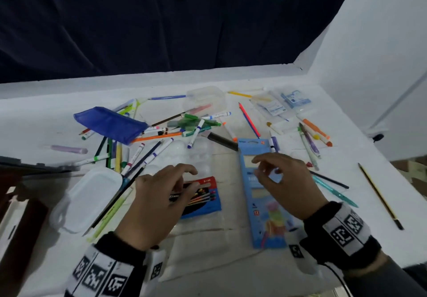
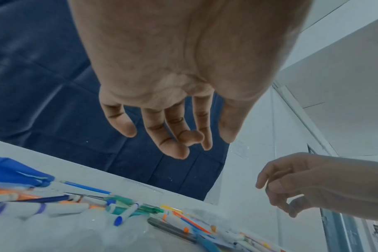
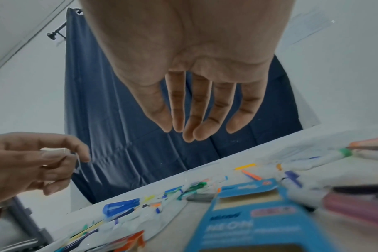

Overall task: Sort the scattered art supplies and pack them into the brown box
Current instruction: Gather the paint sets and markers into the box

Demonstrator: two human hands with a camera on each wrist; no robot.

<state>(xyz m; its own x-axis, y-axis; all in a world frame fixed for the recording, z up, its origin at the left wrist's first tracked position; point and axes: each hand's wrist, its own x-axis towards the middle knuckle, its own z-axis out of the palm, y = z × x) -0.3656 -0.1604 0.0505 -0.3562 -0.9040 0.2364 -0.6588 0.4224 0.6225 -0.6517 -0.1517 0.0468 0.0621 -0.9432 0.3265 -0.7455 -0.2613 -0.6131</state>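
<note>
- Nearest the wearer, the left hand (image 1: 159,202) is held above the table at about 7 o'clock, fingers loosely spread and holding nothing; in the left wrist view the palm is seen bare.
- Directly beneath its fingers a red-and-blue pencil pack (image 1: 203,198) lies flat; whether it is touched cannot be told.
- At about 5 o'clock the right hand (image 1: 284,181) hovers with fingers relaxed and empty, confirmed by the right wrist view.
- Under that hand the light blue pencil box (image 1: 263,206) lies lengthwise, its top end pointing to 12 o'clock; the hand is judged to be just above it, not gripping.
- The step in hand is judged to be the first picks: nothing is seen packed yet, and both packs are the likeliest targets.
- The next move calls for the fingers to be lowered and closed across each pack's short sides, since both lie flat on the sheet.
- At 9 o'clock a translucent plastic case (image 1: 92,197) rests beside loose pencils.
- A dark brown shape (image 1: 20,227) at the 8 o'clock edge may be the brown box; it cannot be told for sure.
- Farther out, a blue pencil pouch (image 1: 111,123) lies at 11 o'clock among scattered markers (image 1: 196,130).
</note>
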